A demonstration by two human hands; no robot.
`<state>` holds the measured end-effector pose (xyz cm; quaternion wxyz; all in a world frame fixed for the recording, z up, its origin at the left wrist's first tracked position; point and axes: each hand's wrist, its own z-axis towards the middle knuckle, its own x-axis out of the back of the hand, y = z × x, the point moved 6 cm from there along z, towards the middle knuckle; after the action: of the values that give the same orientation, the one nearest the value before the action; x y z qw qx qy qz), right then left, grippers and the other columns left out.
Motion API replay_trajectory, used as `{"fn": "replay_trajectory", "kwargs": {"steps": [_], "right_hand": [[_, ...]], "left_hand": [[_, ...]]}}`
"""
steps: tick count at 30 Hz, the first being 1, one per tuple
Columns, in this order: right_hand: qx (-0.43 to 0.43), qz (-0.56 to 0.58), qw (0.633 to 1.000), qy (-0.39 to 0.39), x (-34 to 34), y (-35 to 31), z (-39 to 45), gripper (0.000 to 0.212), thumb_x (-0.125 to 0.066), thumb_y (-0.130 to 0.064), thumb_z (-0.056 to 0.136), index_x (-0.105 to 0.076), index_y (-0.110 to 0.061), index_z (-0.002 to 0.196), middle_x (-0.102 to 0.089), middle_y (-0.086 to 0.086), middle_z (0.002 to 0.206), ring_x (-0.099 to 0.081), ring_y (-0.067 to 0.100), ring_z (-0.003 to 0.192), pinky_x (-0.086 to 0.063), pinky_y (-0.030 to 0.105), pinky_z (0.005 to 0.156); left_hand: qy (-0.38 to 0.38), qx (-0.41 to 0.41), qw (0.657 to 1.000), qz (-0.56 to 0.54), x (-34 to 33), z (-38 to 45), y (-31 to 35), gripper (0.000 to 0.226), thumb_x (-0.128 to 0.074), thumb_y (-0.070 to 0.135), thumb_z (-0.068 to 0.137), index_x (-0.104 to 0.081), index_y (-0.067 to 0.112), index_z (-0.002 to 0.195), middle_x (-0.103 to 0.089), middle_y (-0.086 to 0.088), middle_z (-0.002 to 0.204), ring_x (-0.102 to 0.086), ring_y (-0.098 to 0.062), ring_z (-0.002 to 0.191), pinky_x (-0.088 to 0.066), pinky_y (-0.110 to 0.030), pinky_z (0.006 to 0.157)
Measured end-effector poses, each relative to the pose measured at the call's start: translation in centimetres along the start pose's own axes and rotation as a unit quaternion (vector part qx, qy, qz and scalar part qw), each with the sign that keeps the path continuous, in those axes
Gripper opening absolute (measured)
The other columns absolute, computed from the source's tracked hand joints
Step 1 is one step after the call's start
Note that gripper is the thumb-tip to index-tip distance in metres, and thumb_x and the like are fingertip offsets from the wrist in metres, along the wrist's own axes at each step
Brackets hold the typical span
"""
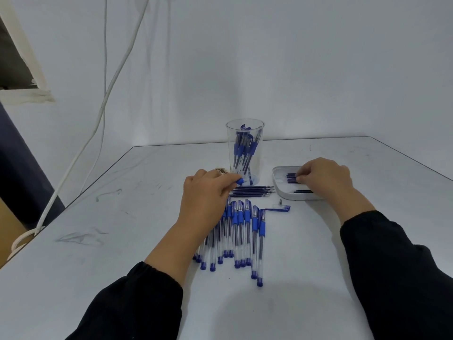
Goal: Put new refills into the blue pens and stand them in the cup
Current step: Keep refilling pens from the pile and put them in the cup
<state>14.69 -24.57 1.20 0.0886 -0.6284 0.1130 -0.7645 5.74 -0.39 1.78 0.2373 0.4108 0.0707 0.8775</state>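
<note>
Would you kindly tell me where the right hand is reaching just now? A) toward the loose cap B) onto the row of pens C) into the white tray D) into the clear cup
C: the right hand pinches dark refills inside the white tray.

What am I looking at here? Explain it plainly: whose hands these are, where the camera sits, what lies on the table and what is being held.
There is no machine here: a person in black sleeves works with bare hands, and the one picture comes from a camera worn on their head, looking forward and down.

On the white table stands a clear cup with blue pens in it. Nearer the person lies a row of blue pens, beyond them a small bunch of loose refills, and a loose pen cap beside them. To the right sits a shallow white tray holding more refills.

The left hand holds a pen with a blue end showing at its fingertips. The right hand reaches into the tray and pinches a refill there.
</note>
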Motion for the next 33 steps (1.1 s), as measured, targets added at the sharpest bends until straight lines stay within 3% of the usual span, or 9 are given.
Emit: {"fn": "replay_trajectory", "kwargs": {"steps": [7, 10, 13, 17, 21, 25, 33], "right_hand": [[-0.013, -0.03, 0.998, -0.059, -0.1, 1.6, -0.1, 0.013, -0.067, -0.024, 0.082, -0.071, -0.037, 0.082, -0.065, -0.01, 0.101, -0.055, 0.019, 0.105, -0.03, 0.037, 0.1], [-0.003, -0.061, 0.996, -0.062, -0.6, 1.4, -0.2, 0.013, -0.065, -0.028, 0.085, -0.067, -0.041, 0.083, -0.065, -0.01, 0.107, -0.056, 0.019, 0.107, -0.031, 0.035, 0.095], [-0.001, -0.068, 0.996, -0.062, -0.8, 1.4, 0.0, 0.011, -0.066, -0.029, 0.086, -0.064, -0.039, 0.082, -0.065, -0.006, 0.112, -0.055, 0.021, 0.111, -0.03, 0.036, 0.099], [0.009, -0.075, 0.996, -0.055, -0.7, 1.4, 0.0, 0.016, -0.065, -0.027, 0.087, -0.059, -0.038, 0.076, -0.064, -0.005, 0.111, -0.055, 0.022, 0.109, -0.03, 0.036, 0.098], [0.03, -0.056, 0.998, -0.024, -0.3, 1.2, -0.1, 0.011, -0.062, -0.027, 0.088, -0.058, -0.037, 0.084, -0.064, -0.007, 0.11, -0.055, 0.02, 0.107, -0.03, 0.036, 0.093], [0.1, 0.011, 0.993, 0.065, 1.0, -0.3, -0.4, 0.011, -0.057, -0.026, 0.092, -0.063, -0.035, 0.091, -0.068, -0.007, 0.103, -0.054, 0.019, 0.103, -0.028, 0.037, 0.091], [0.314, 0.083, 0.933, 0.153, 2.1, -5.4, -3.3, 0.011, -0.065, -0.018, 0.09, -0.074, -0.023, 0.095, -0.07, -0.004, 0.087, -0.056, 0.023, 0.097, -0.029, 0.039, 0.091]], "left_hand": [[-0.011, -0.015, 1.0, 0.017, -0.5, -0.2, 0.3, 0.03, -0.054, 0.014, 0.093, -0.064, 0.025, 0.12, -0.066, 0.0, 0.091, -0.046, -0.019, 0.086, -0.026, -0.031, 0.077], [-0.024, -0.017, 0.999, 0.021, -0.7, -0.3, 0.4, 0.032, -0.053, 0.014, 0.094, -0.062, 0.026, 0.122, -0.066, 0.001, 0.097, -0.048, -0.021, 0.091, -0.026, -0.03, 0.079], [-0.032, -0.015, 0.999, 0.024, -0.7, -0.4, 0.4, 0.032, -0.052, 0.016, 0.094, -0.061, 0.027, 0.123, -0.065, 0.002, 0.099, -0.048, -0.02, 0.093, -0.027, -0.03, 0.081], [-0.035, -0.014, 0.999, 0.024, -0.8, -0.3, 0.5, 0.03, -0.053, 0.017, 0.094, -0.063, 0.027, 0.121, -0.065, 0.002, 0.099, -0.049, -0.021, 0.094, -0.03, -0.033, 0.082], [-0.03, -0.015, 0.999, 0.026, -0.8, -0.4, 0.5, 0.03, -0.055, 0.016, 0.093, -0.064, 0.024, 0.12, -0.067, 0.001, 0.102, -0.05, -0.021, 0.095, -0.031, -0.033, 0.082], [-0.029, 0.006, 0.999, 0.037, -0.6, -0.3, 0.4, 0.032, -0.05, 0.012, 0.094, -0.061, 0.02, 0.123, -0.066, 0.001, 0.111, -0.049, -0.021, 0.1, -0.027, -0.031, 0.083], [0.036, 0.014, 0.998, 0.051, 0.2, -0.2, -0.1, 0.027, -0.059, 0.014, 0.09, -0.067, 0.025, 0.114, -0.069, 0.003, 0.092, -0.053, -0.024, 0.091, -0.029, -0.036, 0.08]]}}
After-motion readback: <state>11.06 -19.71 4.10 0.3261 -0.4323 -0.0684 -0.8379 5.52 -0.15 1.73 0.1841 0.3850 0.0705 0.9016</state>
